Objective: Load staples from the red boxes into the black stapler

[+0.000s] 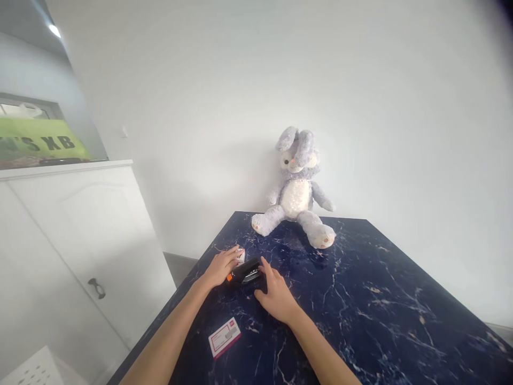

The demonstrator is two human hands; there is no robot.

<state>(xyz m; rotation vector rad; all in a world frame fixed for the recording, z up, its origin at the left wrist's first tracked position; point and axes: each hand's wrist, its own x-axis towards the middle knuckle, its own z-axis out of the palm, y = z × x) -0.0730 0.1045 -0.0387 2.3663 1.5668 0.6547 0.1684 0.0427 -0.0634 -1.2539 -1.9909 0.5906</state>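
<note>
A black stapler [246, 271] with an orange end lies on the dark blue table between my hands. My left hand [222, 267] is just left of it, its fingers closed over a small white-and-red box [241, 255] that is partly hidden by them. At the stapler's right end is my right hand [276, 293], thumb and index finger apart; whether a fingertip touches the stapler I cannot tell. Nearer to me a flat white-and-pink box [225, 337] with a grey picture on it rests on the table.
A grey plush rabbit [297, 198] sits at the table's far edge against the white wall. The table [360, 299] has a blue marbled top. On the left stand a white cabinet [80, 235] with a green bag [40, 140] on top and a white perforated box [38, 369].
</note>
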